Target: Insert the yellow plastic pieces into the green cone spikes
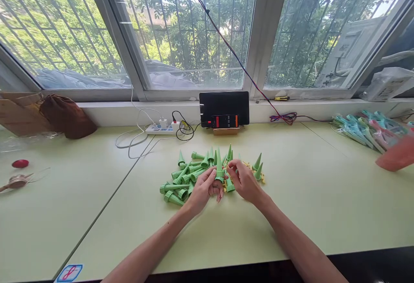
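My left hand [207, 186] is closed around the ribbed base of a green plant watering spike [219, 164], its point facing up. Just right of it, my right hand [244, 179] has thumb and fingers pinched together near the spike's collar; whatever sits between the fingertips is too small to make out. To the left lies a heap of similar green spikes [183, 177], most on their sides. More spikes [258, 168] stand by my right hand, among small yellow pieces [263, 179] partly hidden behind it.
Behind the heap, a phone with a timer [225, 121] leans against a black tablet [224, 102]. A power strip [163, 128] with cables lies left of it. Bundled wire [286, 118], bagged coloured items [365, 132] and a red object [396, 153] are to the right.
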`<move>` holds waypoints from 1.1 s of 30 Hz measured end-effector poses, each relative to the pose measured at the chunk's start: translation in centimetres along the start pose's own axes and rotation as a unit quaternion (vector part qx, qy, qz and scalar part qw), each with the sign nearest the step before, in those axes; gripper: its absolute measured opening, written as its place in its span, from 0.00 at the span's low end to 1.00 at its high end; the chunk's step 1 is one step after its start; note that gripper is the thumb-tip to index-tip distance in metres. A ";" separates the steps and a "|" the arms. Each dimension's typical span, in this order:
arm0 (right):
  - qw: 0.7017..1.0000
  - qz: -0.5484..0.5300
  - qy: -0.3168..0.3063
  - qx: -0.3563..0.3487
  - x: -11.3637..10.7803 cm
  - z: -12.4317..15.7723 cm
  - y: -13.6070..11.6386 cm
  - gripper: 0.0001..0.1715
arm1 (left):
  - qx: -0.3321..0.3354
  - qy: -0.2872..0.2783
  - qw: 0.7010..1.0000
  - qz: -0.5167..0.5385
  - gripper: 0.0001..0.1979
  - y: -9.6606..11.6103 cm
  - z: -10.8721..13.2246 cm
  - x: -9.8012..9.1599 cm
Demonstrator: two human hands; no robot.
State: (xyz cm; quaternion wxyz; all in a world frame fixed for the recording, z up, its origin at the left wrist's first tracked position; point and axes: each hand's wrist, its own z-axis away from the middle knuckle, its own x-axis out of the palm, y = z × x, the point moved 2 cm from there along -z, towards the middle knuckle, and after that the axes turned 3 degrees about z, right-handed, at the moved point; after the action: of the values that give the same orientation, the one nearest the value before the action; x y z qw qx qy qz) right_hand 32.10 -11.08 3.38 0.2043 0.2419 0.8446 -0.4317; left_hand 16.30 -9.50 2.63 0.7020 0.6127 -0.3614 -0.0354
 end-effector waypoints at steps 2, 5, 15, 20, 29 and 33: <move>1.000 -0.012 -0.012 -0.006 0.1 0.0 0.0 0.05 | -0.006 -0.007 1.000 -0.013 0.14 -0.1 0.1 0.1; 1.000 -0.016 -0.016 -0.010 0.1 0.0 0.1 0.06 | -0.016 -0.022 0.999 -0.036 0.15 -0.3 0.2 0.1; 1.000 -0.004 -0.017 -0.024 0.2 0.0 0.2 0.06 | -0.004 -0.023 0.995 -0.093 0.17 -0.3 0.1 0.6; 0.999 0.000 -0.001 -0.037 0.1 0.0 0.0 0.07 | 0.000 -0.024 0.997 -0.069 0.16 -0.4 0.1 0.3; 0.998 -0.023 0.013 -0.058 0.0 -0.1 -0.2 0.11 | 0.001 -0.021 0.999 -0.050 0.16 -0.7 0.0 -0.2; 0.998 -0.020 0.012 -0.051 0.1 -0.1 0.0 0.11 | 0.007 -0.028 0.998 -0.052 0.16 -0.6 0.0 -0.1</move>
State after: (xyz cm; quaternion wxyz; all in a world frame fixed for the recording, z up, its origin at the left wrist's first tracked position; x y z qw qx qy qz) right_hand 31.99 -11.02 3.39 0.1974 0.2197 0.8724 -0.3895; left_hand 16.45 -9.65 2.10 0.6848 0.6341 -0.3486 -0.0866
